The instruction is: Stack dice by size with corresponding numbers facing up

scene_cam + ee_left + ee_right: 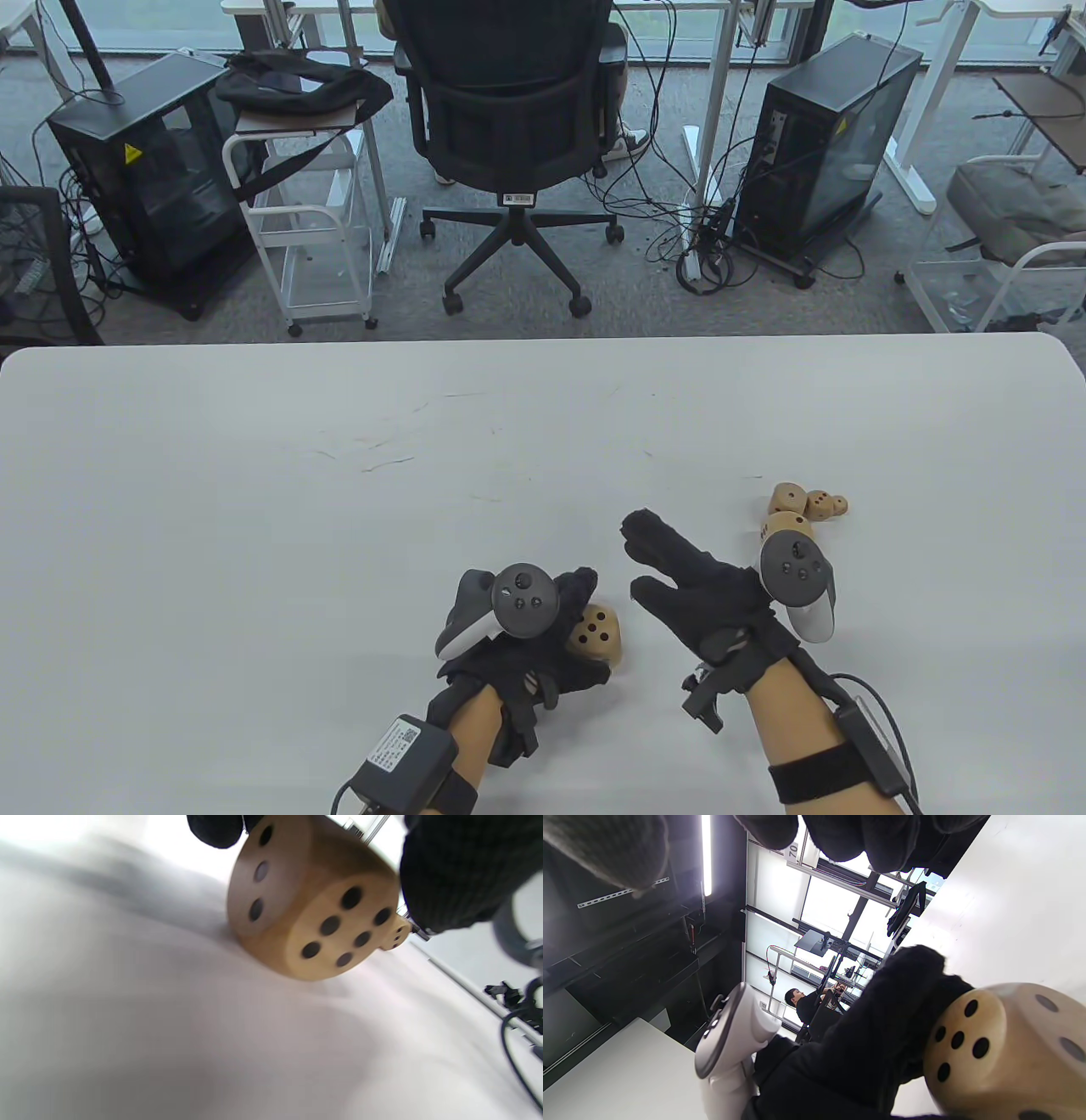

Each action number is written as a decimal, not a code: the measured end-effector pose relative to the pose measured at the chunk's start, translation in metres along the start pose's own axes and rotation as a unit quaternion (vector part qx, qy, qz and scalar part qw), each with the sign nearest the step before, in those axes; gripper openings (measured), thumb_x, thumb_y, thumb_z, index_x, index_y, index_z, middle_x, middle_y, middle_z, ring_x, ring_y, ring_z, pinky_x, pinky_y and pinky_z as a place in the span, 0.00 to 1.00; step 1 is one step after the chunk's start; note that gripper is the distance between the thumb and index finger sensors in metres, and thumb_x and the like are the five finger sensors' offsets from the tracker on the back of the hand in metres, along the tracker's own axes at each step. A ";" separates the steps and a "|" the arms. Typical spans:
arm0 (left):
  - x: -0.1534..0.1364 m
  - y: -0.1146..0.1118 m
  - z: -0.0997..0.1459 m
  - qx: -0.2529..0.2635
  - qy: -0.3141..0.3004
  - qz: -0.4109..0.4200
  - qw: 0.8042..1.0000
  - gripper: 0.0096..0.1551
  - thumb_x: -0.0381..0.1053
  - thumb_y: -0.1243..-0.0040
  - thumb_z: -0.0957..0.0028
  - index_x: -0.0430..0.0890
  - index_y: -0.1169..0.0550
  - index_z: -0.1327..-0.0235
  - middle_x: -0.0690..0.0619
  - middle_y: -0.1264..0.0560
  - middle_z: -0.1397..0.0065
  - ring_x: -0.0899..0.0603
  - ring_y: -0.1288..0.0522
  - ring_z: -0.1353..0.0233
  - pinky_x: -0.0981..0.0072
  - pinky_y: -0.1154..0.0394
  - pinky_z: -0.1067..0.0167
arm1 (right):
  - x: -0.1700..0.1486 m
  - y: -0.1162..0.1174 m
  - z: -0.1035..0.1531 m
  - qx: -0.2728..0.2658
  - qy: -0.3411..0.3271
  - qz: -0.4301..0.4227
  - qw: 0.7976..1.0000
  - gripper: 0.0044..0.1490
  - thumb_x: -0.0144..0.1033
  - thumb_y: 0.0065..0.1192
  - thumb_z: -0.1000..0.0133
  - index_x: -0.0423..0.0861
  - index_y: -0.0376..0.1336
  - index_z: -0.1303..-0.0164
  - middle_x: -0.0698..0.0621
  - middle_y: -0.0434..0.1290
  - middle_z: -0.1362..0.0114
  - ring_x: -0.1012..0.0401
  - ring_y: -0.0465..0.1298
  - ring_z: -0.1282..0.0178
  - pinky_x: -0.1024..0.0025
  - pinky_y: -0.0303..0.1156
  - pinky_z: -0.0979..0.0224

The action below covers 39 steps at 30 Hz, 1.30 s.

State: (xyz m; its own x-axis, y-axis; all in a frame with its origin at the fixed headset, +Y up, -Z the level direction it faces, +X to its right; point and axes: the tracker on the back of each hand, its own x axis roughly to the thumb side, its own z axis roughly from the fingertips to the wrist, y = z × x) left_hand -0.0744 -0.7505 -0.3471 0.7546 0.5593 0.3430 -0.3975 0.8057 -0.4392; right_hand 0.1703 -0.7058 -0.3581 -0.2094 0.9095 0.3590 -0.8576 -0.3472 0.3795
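Observation:
My left hand (584,626) grips a large wooden die (598,638) near the table's front edge, fingers on its far side and thumb on its near side. Its five-pip face points up toward the table camera. In the left wrist view the die (314,904) touches the table, showing its six and three faces between my fingers (449,870). My right hand (670,564) is open with fingers spread, empty, just right of the die. The right wrist view shows the die (1005,1052) and my left hand (882,1035). Several smaller wooden dice (806,505) lie clustered at the right, one partly behind the right tracker.
The white table (339,509) stretches far and left of my hands. Beyond its far edge stand an office chair (513,127), two computer towers and white carts. A cable runs from each wrist.

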 end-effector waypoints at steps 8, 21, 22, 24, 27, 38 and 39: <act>0.016 0.019 0.015 0.049 -0.054 0.022 0.997 0.68 0.71 0.24 0.60 0.56 0.56 0.24 0.49 0.51 0.12 0.35 0.48 0.12 0.26 0.52 0.22 | 0.003 -0.036 0.011 -0.093 0.009 0.024 0.995 0.54 0.71 0.63 0.47 0.53 0.48 0.18 0.38 0.54 0.15 0.36 0.59 0.19 0.31 0.52 0.23; 0.019 0.023 0.018 0.054 -0.069 0.033 0.996 0.67 0.72 0.25 0.60 0.56 0.56 0.23 0.49 0.50 0.12 0.35 0.48 0.12 0.26 0.52 0.22 | -0.029 -0.085 0.038 -0.285 0.207 0.312 0.882 0.46 0.66 0.65 0.47 0.55 0.58 0.23 0.36 0.58 0.18 0.35 0.62 0.25 0.33 0.53 0.24; 0.019 0.023 0.018 0.055 -0.069 0.034 0.996 0.67 0.72 0.25 0.60 0.56 0.56 0.23 0.49 0.50 0.12 0.35 0.47 0.12 0.26 0.52 0.22 | -0.032 -0.086 0.038 -0.283 0.224 0.334 0.871 0.45 0.65 0.66 0.47 0.54 0.59 0.23 0.35 0.58 0.18 0.34 0.62 0.25 0.33 0.53 0.25; 0.018 0.023 0.018 0.055 -0.068 0.036 0.995 0.67 0.72 0.25 0.60 0.56 0.56 0.23 0.49 0.50 0.12 0.35 0.47 0.12 0.26 0.52 0.22 | -0.040 -0.086 0.038 -0.275 0.265 0.375 0.845 0.45 0.64 0.66 0.46 0.54 0.58 0.23 0.35 0.58 0.18 0.34 0.62 0.26 0.33 0.53 0.25; 0.018 0.024 0.019 0.056 -0.067 0.037 0.995 0.67 0.72 0.25 0.60 0.56 0.56 0.23 0.49 0.50 0.12 0.35 0.47 0.12 0.26 0.51 0.22 | -0.054 -0.087 0.035 -0.252 0.310 0.402 0.824 0.46 0.64 0.66 0.46 0.58 0.54 0.20 0.34 0.55 0.17 0.33 0.60 0.24 0.33 0.52 0.25; 0.018 0.025 0.020 0.061 -0.067 0.040 0.995 0.66 0.70 0.25 0.59 0.56 0.56 0.24 0.49 0.50 0.12 0.35 0.47 0.13 0.26 0.51 0.22 | -0.071 -0.081 0.028 -0.180 0.377 0.428 0.801 0.46 0.56 0.71 0.47 0.61 0.53 0.21 0.36 0.54 0.16 0.34 0.58 0.22 0.35 0.55 0.25; 0.017 0.025 0.019 0.061 -0.067 0.040 0.995 0.66 0.70 0.25 0.59 0.56 0.56 0.24 0.49 0.50 0.12 0.35 0.47 0.13 0.26 0.51 0.22 | -0.072 -0.081 0.028 -0.185 0.375 0.429 0.801 0.47 0.55 0.72 0.48 0.61 0.52 0.21 0.35 0.54 0.17 0.34 0.59 0.22 0.35 0.56 0.25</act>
State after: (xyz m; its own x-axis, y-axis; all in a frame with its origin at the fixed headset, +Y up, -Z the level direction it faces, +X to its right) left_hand -0.0813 -0.7168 -0.3360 0.6449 0.6369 0.4224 -0.5202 0.7708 -0.3678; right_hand 0.2676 -0.7494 -0.3905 -0.9005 0.3015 -0.3132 -0.2981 -0.9527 -0.0601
